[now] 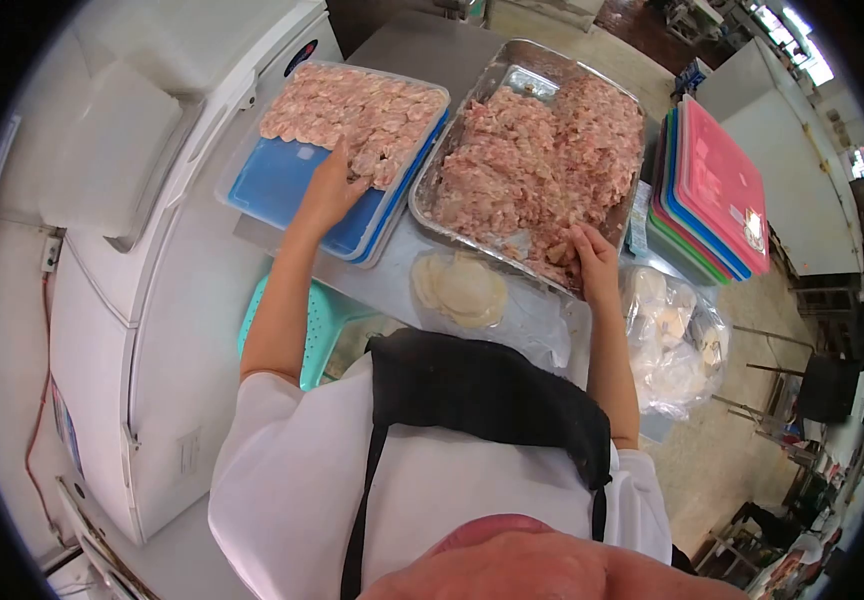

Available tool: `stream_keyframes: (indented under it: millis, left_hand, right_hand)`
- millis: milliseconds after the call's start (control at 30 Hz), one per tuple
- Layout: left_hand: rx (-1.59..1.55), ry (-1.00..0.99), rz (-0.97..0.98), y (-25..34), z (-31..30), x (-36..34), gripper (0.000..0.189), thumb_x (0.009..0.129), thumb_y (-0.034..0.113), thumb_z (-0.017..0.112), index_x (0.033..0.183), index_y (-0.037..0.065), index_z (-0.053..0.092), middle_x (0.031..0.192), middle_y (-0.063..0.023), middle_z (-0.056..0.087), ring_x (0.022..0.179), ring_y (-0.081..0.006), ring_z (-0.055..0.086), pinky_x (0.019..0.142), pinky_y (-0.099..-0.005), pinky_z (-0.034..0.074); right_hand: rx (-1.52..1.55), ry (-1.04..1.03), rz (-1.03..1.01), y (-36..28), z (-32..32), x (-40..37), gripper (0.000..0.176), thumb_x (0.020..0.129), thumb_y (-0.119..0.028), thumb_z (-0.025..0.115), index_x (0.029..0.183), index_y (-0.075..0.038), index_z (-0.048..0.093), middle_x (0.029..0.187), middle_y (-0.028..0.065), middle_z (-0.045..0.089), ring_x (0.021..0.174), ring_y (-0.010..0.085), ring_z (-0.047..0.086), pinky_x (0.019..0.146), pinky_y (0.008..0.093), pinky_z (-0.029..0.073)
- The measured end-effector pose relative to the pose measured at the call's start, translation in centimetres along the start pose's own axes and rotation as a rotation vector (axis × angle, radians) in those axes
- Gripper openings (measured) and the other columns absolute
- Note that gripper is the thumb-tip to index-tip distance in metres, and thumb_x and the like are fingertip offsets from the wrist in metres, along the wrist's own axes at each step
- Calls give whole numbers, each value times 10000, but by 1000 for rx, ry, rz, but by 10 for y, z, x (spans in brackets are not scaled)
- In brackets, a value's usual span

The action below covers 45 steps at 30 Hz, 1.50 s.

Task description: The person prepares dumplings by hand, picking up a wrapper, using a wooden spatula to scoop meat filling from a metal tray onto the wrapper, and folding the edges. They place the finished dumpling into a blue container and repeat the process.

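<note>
My left hand (330, 195) reaches over a blue-lidded plastic tray (277, 190), thumb and fingers round a dumpling (360, 163) at the near edge of the packed rows. Pale pink meat-filled dumplings (352, 105) cover the tray's far part. My right hand (595, 262) is at the near right corner of a metal pan (472, 232), its fingers closed at the meat's edge; what they hold is partly hidden. Ground meat mixture (512, 150) fills most of this pan. Round pale wrappers (460, 288) lie stacked on plastic just in front of me.
Stacked coloured lids or trays (717, 185) stand right of the pan. A clear bag of pale round packs (667, 335) sits at the table's right edge. A white chest freezer (167, 330) is on the left, with a turquoise stool (322, 325) below the table.
</note>
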<state>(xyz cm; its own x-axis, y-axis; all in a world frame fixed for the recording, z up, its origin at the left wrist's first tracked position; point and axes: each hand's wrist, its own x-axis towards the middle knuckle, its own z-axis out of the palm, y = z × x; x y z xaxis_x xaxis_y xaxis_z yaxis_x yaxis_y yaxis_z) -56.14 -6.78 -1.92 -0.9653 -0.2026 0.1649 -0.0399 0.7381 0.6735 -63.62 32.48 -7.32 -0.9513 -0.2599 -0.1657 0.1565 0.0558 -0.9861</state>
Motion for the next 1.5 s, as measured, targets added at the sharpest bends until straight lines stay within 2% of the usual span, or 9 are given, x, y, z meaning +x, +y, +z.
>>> stream_keyframes:
  millis: [100, 300, 500, 633, 933, 1100, 1333, 1433, 1500]
  left_hand:
    - [56, 30, 111, -13, 2, -3, 790, 779, 84, 673, 1437, -12, 247, 1266, -269, 531, 1095, -400, 563, 915, -413, 461]
    - [86, -93, -70, -13, -9, -8, 628, 824, 173, 636, 1395, 79, 390, 1209, -214, 588, 973, -372, 615, 847, -427, 477]
    - [355, 50, 44, 18, -16, -14, 449, 829, 212, 633, 1246, 75, 540, 1115, -206, 613, 964, -369, 604, 837, -413, 477]
    - [103, -164, 175, 76, 12, -20, 394, 831, 205, 623, 1195, 67, 560, 1035, -188, 622, 950, -370, 595, 824, -416, 474]
    - [-147, -439, 442, 60, 100, -59, 303, 838, 210, 619, 1098, 58, 582, 959, -142, 611, 915, -337, 588, 813, -425, 466]
    - [-164, -487, 622, 39, 132, -75, 276, 798, 199, 673, 1039, 80, 607, 996, -146, 577, 1004, -330, 547, 848, -423, 449]
    - [-171, -407, 508, 28, 147, -84, 249, 785, 203, 711, 996, 82, 660, 1019, -125, 587, 1016, -314, 539, 912, -410, 422]
    - [-235, -421, 478, 30, 146, -75, 204, 835, 189, 661, 1003, 74, 665, 1031, -125, 599, 1022, -313, 539, 908, -404, 426]
    - [-287, -395, 444, 31, 144, -76, 178, 870, 176, 621, 998, 61, 667, 1047, -117, 608, 1022, -312, 540, 898, -396, 432]
  right_hand:
    - [12, -3, -29, 5, -2, 0, 221, 937, -224, 605, 1039, -38, 664, 662, -69, 491, 512, 11, 392, 449, 183, 298]
    - [-183, -48, -50, -3, 1, 1, 249, 957, -241, 564, 1068, -33, 646, 663, -64, 500, 524, 23, 425, 469, 178, 315]
    - [-648, -60, -391, -41, 28, -17, 256, 977, -185, 505, 1128, 6, 585, 703, 32, 549, 639, 109, 528, 595, 255, 438]
    - [-668, -140, -637, -62, 71, -35, 235, 960, -184, 514, 1123, -32, 590, 812, 144, 630, 735, 265, 634, 677, 341, 493]
    - [-1394, -283, -569, -37, 66, 23, 154, 845, -137, 567, 967, -49, 600, 855, 173, 644, 824, 382, 639, 671, 498, 495]
    - [-1321, -465, -514, -22, 75, 31, 145, 815, -127, 569, 916, -31, 609, 843, 195, 648, 822, 382, 637, 705, 490, 498]
    - [-957, -613, -440, -21, 54, 25, 197, 894, -211, 522, 916, -50, 634, 858, 198, 652, 815, 378, 640, 728, 501, 483]
    - [-853, -554, -325, -32, 46, 13, 201, 893, -222, 525, 888, -61, 644, 831, 188, 656, 797, 364, 645, 713, 485, 495]
    - [-1149, -380, -475, -45, 52, 12, 201, 890, -224, 530, 855, -68, 651, 811, 179, 658, 788, 353, 650, 707, 477, 503]
